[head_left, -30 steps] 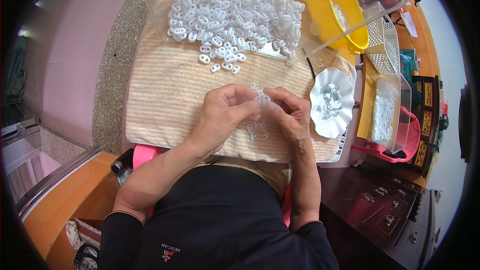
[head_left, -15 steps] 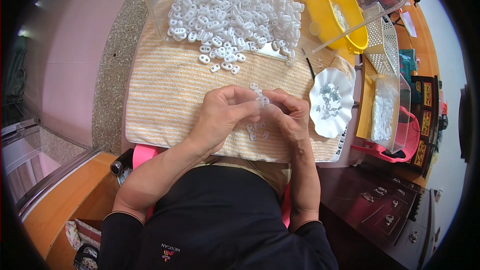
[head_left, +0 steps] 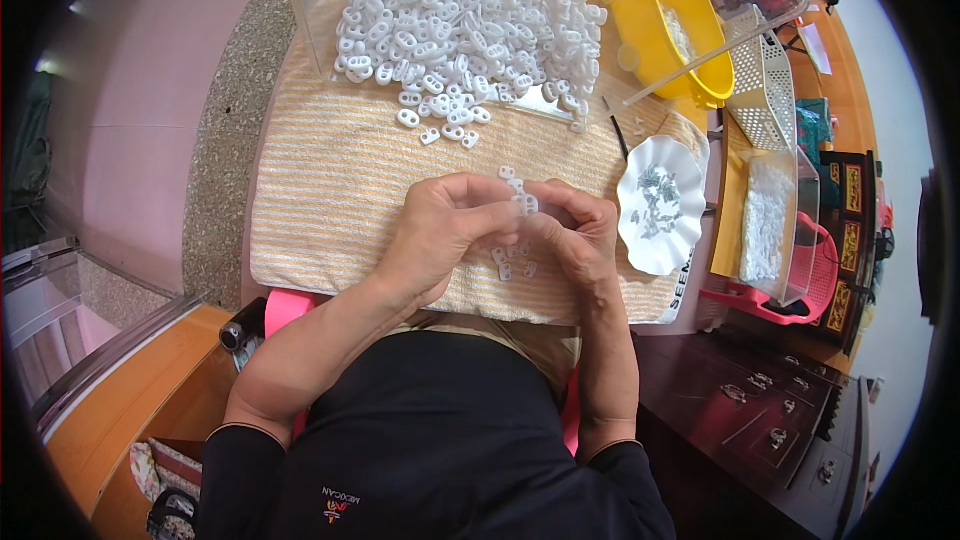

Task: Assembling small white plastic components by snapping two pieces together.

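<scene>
Both grips pinched on small white plastic pieces (head_left: pixel 520 202): left hand (head_left: pixel 440 230), right hand (head_left: pixel 580 240), over striped towel (head_left: pixel 330 200).

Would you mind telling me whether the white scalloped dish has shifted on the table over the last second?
No. The white scalloped dish sits in the same place, against the right edge of the striped towel, just right of the right hand.

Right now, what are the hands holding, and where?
Both hands, left and right, pinch small white pieces between their fingertips; which part of the pieces cannot be told.
</scene>
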